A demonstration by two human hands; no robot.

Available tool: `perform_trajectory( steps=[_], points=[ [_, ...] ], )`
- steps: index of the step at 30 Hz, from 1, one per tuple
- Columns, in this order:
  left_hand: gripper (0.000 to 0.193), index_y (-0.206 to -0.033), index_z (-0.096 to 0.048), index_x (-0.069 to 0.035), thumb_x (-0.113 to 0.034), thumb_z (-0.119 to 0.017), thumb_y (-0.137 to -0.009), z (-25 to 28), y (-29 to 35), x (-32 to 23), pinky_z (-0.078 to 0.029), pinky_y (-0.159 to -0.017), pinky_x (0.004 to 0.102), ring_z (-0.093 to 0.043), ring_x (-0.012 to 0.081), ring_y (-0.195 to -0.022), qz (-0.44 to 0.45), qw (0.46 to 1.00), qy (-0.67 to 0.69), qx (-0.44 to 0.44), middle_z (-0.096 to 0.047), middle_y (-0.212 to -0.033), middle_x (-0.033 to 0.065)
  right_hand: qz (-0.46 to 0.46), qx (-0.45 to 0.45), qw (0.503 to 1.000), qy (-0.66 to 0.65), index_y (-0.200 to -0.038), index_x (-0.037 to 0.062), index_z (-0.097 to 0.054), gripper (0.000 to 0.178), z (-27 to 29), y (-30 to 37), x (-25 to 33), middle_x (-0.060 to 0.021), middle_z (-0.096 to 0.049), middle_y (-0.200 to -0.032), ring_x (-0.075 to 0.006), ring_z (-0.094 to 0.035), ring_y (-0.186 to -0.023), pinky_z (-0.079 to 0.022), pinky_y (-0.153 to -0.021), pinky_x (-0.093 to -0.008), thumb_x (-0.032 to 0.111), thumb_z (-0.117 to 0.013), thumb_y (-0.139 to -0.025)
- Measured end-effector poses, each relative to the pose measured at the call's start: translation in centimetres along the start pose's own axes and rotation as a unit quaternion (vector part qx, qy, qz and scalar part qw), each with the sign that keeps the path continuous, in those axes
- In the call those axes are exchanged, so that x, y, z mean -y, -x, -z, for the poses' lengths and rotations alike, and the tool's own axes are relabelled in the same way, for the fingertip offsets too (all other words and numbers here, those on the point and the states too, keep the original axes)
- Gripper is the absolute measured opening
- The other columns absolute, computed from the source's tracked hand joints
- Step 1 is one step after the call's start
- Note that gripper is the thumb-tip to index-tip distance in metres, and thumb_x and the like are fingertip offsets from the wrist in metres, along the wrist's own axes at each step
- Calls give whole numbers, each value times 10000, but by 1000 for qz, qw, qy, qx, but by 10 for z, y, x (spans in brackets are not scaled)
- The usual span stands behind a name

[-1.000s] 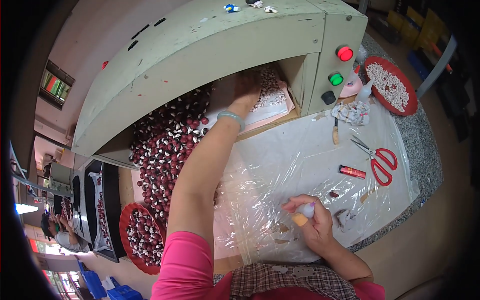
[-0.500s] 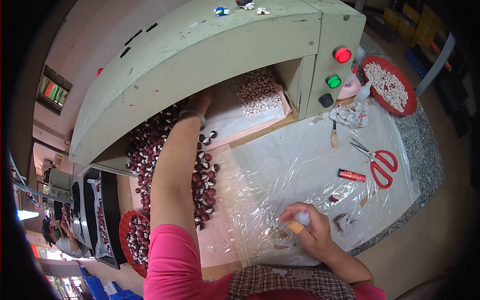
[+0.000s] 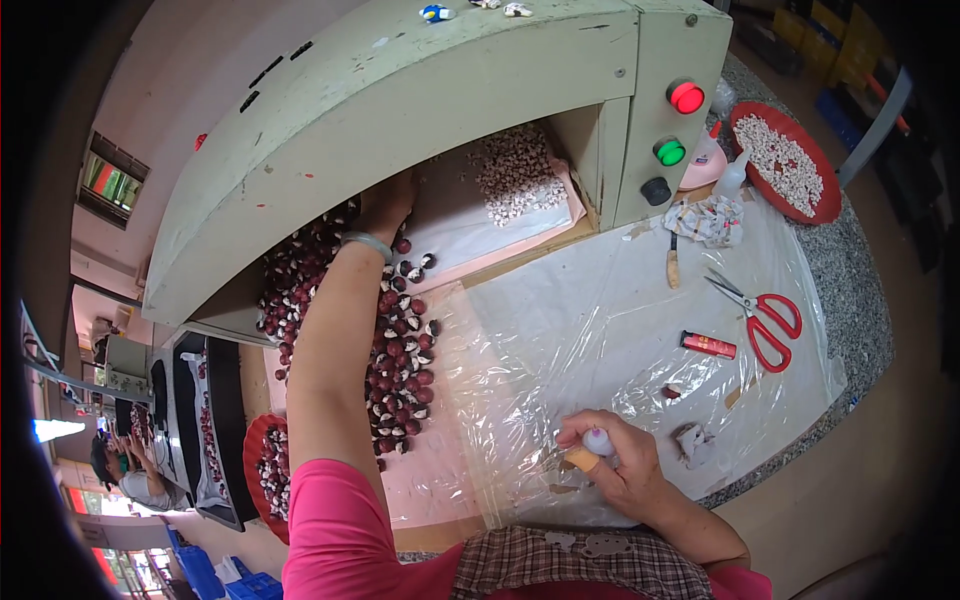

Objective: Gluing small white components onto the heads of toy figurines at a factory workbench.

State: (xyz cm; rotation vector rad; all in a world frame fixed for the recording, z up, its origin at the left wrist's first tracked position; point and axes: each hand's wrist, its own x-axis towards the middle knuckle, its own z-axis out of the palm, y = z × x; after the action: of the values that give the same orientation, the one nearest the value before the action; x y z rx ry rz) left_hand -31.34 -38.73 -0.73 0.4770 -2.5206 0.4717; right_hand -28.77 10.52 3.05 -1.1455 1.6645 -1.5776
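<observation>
I watched the machine [image 3: 450, 110] at the back of the table [image 3: 560, 320]. Balls [image 3: 400, 385] lay from inside its opening toward the front left, small pieces [image 3: 522, 180] to their right. One bowl [image 3: 252, 470] stood left of the balls, another bowl [image 3: 826, 208] right of the machine. Scissors [image 3: 755, 320] lay right of a knife [image 3: 672, 268].

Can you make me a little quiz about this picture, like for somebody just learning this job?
1. What colour are the handles of the scissors? A) blue B) red C) yellow
2. True or false: the left hand reaches into the opening of the pale green machine.
3. Fill in: the small pale object with the purple tip is in the ____ hand.

Key: 1. B, red. 2. True. 3. Right hand.
</observation>
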Motion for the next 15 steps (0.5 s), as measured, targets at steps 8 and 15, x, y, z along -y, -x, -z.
perform_trajectory(
  steps=[8,15],
  points=[
    [371,-1178,-594,-64,-201,-583,-833,47,23,-31,-381,-1001,501,-496,341,-1200,32,972,-52,228,-573,-1220,176,23,0,1000,9,-1146,20,-549,315,0,2,0,-148,-648,-913,-288,-654,-809,-510,-703,-346,55,-652,-851],
    [321,-1114,-621,-21,-197,-545,-856,100,55,-47,-484,-865,486,-585,315,-1111,16,956,-69,285,-623,-1146,163,47,7,999,10,-1116,-4,-559,304,-2,2,3,-164,-648,-913,-297,-655,-808,-516,-703,-353,48,-662,-835]
  ],
)
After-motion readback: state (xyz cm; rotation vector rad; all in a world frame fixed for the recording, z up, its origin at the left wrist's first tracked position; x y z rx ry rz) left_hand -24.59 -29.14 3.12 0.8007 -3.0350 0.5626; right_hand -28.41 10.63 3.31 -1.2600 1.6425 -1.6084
